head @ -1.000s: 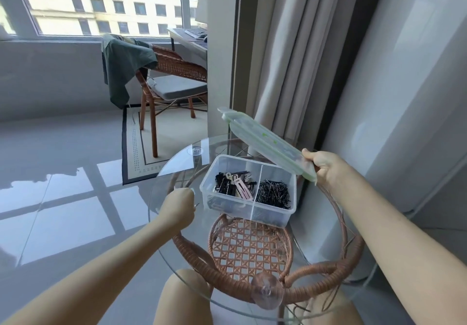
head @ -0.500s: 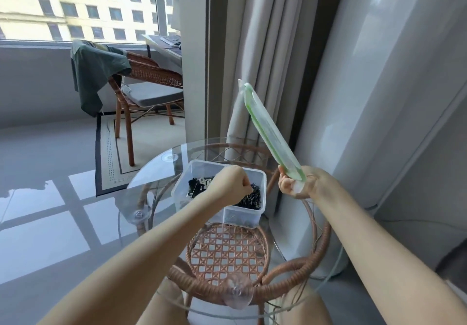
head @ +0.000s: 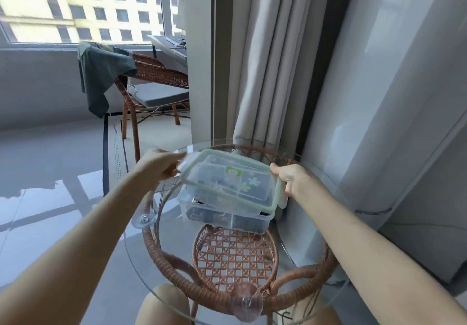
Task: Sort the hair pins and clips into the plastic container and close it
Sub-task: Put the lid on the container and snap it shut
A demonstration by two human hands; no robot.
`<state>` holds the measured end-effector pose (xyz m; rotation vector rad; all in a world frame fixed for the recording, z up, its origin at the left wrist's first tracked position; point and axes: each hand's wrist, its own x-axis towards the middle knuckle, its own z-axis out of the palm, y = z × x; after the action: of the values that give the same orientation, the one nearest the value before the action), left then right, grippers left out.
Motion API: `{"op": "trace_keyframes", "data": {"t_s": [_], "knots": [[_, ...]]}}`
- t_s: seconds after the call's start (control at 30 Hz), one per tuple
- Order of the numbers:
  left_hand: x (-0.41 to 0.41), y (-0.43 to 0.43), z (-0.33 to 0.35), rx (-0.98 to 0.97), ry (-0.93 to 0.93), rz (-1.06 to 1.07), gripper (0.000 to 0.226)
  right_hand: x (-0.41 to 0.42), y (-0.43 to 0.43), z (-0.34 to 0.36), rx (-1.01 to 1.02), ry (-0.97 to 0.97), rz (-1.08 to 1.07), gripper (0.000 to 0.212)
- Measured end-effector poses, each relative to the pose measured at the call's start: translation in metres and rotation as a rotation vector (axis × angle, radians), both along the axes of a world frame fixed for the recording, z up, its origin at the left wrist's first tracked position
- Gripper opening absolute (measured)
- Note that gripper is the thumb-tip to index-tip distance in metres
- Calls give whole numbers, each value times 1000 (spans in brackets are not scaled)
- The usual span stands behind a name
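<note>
A clear plastic container (head: 249, 221) with a centre divider stands on the round glass table (head: 156, 254). Dark hair pins and clips (head: 199, 212) show dimly through its walls. A clear lid with a green rim (head: 227, 180) lies over the container, slightly tilted and askew, its left end raised. My left hand (head: 158, 166) pinches the lid's left latch tab. My right hand (head: 290, 180) grips the lid's right end, thumb on top.
The glass top rests on a rattan frame (head: 235, 256) with suction cups (head: 246, 308). Grey curtains (head: 267, 59) and a white wall stand just behind the table. A wicker chair (head: 151, 84) draped with a green garment (head: 101, 71) sits farther back by the window.
The lid went from upright in my right hand to lying flat over the container. My left hand left the container's inside and took the lid's left tab.
</note>
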<state>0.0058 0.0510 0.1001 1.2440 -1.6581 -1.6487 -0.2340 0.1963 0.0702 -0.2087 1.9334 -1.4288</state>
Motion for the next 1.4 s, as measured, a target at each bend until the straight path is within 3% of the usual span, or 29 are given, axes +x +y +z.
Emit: {"op": "trace_keyframes", "data": {"t_s": [0.03,0.1,0.2,0.43,0.73,0.97,1.23,1.4], "knots": [[1,-2,-6,-50,-90,-31,11,2,-2,0,4,80,-11,39],[1,-8,-19,-97,-168,-30,11,3,-4,-2,-1,186,-16,37],[0,-12,-29,-26,-132,-5,18,7,-1,-5,-4,345,21,22],[0,-7,-36,51,-132,-18,23,10,7,-11,70,658,61,23],[-2,0,-33,55,-80,50,17,17,5,-12,98,699,75,27],[-7,7,-32,-34,-103,102,30,21,25,-13,121,831,173,31],[-6,5,-30,-13,-71,96,18,19,26,-8,62,849,104,29],[-11,-3,-23,-44,-84,74,29,13,27,-6,35,818,70,28]]}}
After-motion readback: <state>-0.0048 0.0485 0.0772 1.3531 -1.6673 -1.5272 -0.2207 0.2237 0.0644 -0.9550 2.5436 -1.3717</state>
